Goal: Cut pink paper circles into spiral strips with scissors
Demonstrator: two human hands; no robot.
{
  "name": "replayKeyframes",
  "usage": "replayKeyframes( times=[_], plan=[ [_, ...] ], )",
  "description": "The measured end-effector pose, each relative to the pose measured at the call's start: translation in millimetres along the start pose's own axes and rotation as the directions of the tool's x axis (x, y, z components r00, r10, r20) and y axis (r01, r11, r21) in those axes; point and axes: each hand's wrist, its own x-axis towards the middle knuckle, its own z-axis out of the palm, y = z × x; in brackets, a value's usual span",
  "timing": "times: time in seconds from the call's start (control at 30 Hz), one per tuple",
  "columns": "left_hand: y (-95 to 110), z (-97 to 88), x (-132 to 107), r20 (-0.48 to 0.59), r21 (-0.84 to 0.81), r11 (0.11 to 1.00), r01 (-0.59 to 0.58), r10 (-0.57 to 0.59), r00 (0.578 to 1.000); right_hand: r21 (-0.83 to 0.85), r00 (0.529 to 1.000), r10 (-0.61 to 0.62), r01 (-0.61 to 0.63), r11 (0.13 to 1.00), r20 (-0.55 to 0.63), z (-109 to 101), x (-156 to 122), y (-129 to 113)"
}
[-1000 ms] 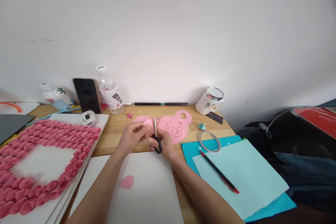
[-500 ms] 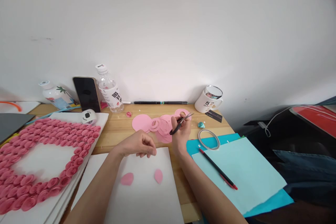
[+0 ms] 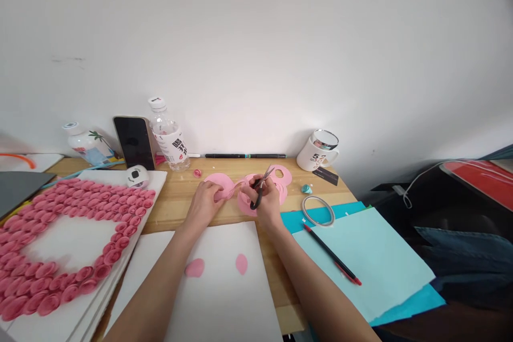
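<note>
My left hand (image 3: pixel 203 203) has its curled fingertips on the lower left part of a round pink paper piece (image 3: pixel 218 179). Scissors (image 3: pixel 260 188) with black handles are in my right hand (image 3: pixel 266 204), their blades pointing up and to the right. My right fingers also reach over the pile of pink paper rings (image 3: pixel 245 206), hiding part of it. Between both hands, a narrow pink strip runs from the round piece towards the pile. Two pink petal shapes (image 3: pixel 194 267) lie on a white board (image 3: pixel 224 310) nearer to me.
At left, rolled pink paper flowers (image 3: pixel 108 256) cover a board around a bare white middle. A phone (image 3: pixel 134 141), a water bottle (image 3: pixel 170 141) and a white mug (image 3: pixel 318 150) stand by the wall. Tape (image 3: pixel 318 210) and a pen (image 3: pixel 332 254) rest on blue sheets (image 3: pixel 360 262).
My left hand has moved forward from above the white board onto the pink paper. My right hand has shifted left over the pink pile, still with the scissors.
</note>
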Motion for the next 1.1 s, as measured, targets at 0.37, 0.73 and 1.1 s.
replayKeyframes(
  times=[0.37,0.73,1.1],
  plan=[
    [-0.2,-4.3,1.4,0.036,0.063,0.998,-0.002,-0.001,0.999,-0.081,0.907,-0.092,0.064,0.995,-0.41,-27.4,21.4,13.7],
    [2.2,-6.3,1.2,0.075,0.082,0.996,0.023,-0.029,0.997,-0.292,0.826,-0.268,0.131,0.947,-0.496,-31.4,22.0,9.1],
    [2.2,-6.7,1.4,0.082,0.088,0.996,0.017,-0.024,0.996,-0.306,0.944,-0.2,0.115,0.945,-0.263,-24.0,15.9,0.1]
  ],
)
